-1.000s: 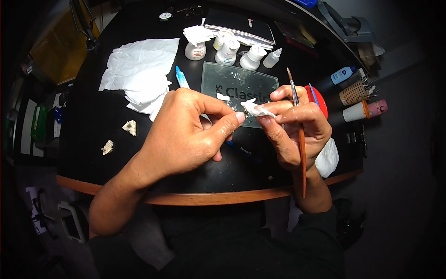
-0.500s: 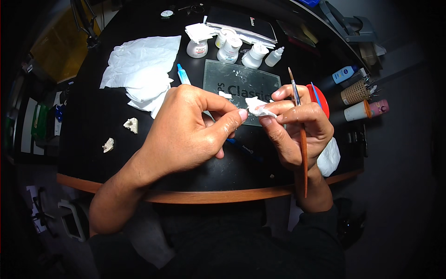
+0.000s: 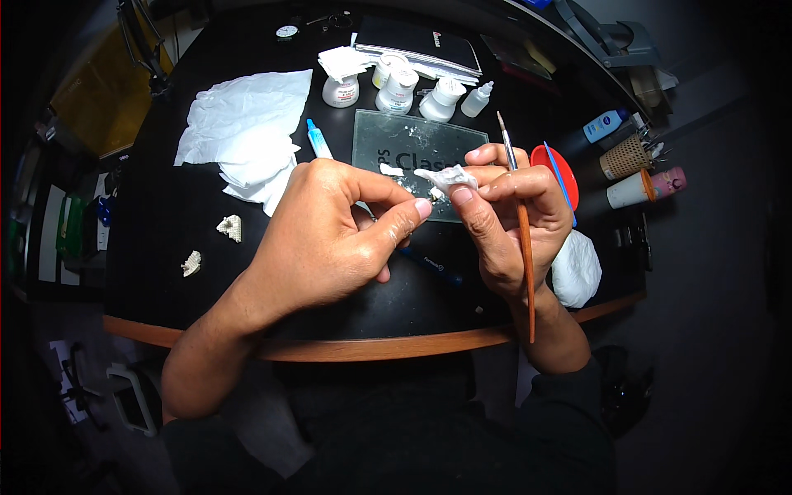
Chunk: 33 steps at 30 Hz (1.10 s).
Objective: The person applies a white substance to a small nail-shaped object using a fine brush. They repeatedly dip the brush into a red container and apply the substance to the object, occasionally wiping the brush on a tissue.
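My left hand (image 3: 330, 227) is closed in a pinch over the black desk, its thumb and index finger on something small that I cannot make out. My right hand (image 3: 516, 219) pinches a crumpled white tissue (image 3: 450, 176) and also holds a wooden-handled brush (image 3: 524, 247) upright, tip away from me. A tiny cream piece (image 3: 437, 194) shows just below the tissue, by the left fingertips. Behind both hands lies a glass slab (image 3: 371, 132) with white residue and a small white scrap (image 3: 392, 169). Two cream model pieces (image 3: 229, 228) sit on the left.
White jars (image 3: 394, 96), a dropper bottle (image 3: 477, 101), paper sheets (image 3: 235, 115) and a blue tube (image 3: 317, 139) are at the back. A red lid (image 3: 551, 169), white pad (image 3: 577, 272), bottle (image 3: 604, 125) and cups (image 3: 627, 194) stand right, near the desk's wooden edge (image 3: 388, 348).
My right hand has shifted left and slightly up with the tissue and brush, and its thumb is now up against the tissue. My left hand stays nearly in place.
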{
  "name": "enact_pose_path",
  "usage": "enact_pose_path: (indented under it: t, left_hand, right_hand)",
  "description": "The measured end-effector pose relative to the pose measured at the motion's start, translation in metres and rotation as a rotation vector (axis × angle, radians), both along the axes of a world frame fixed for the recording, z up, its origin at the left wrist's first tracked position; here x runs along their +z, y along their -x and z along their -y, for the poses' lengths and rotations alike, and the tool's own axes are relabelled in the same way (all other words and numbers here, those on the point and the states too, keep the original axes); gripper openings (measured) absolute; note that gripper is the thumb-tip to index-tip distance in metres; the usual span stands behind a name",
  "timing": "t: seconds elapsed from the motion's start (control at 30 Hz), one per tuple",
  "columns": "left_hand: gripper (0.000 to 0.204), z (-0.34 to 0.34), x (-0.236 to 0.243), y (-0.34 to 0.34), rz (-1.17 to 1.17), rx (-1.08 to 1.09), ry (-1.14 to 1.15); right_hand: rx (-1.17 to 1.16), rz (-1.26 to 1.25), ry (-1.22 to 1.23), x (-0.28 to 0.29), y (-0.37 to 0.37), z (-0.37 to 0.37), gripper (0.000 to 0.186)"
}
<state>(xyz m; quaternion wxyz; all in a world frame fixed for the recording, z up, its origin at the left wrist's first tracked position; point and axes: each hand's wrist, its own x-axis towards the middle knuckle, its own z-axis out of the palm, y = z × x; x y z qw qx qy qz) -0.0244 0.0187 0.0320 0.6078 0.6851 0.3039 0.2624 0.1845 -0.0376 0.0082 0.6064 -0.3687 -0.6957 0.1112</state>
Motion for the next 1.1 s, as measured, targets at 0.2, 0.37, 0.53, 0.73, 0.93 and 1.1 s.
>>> enact_pose_path:
  t: [0.2, 0.37, 0.53, 0.73, 0.93, 1.1]
  left_hand:
    - [0.019, 0.001, 0.004, 0.001, -0.025, -0.003, 0.013]
    - [0.019, 0.000, 0.003, 0.002, -0.027, -0.010, 0.008]
    - [0.019, 0.001, 0.001, 0.001, -0.032, -0.013, 0.003]
    - [0.019, 0.000, 0.001, 0.002, -0.027, -0.010, -0.007]
    - [0.020, 0.001, 0.002, 0.000, -0.030, -0.014, -0.013]
    - [0.021, -0.005, 0.000, 0.002, -0.036, -0.012, -0.054]
  right_hand:
    - [0.030, 0.029, -0.008, 0.003, 0.001, 0.001, 0.017]
    - [0.054, 0.053, -0.024, 0.004, 0.000, 0.000, 0.017]
    - [0.066, 0.067, -0.023, 0.006, -0.001, 0.000, 0.017]
    - [0.073, 0.071, -0.033, 0.006, -0.002, 0.000, 0.017]
    - [0.044, 0.097, -0.043, 0.004, -0.001, 0.002, 0.017]
    - [-0.049, -0.459, 0.202, 0.001, 0.005, 0.012, 0.016]
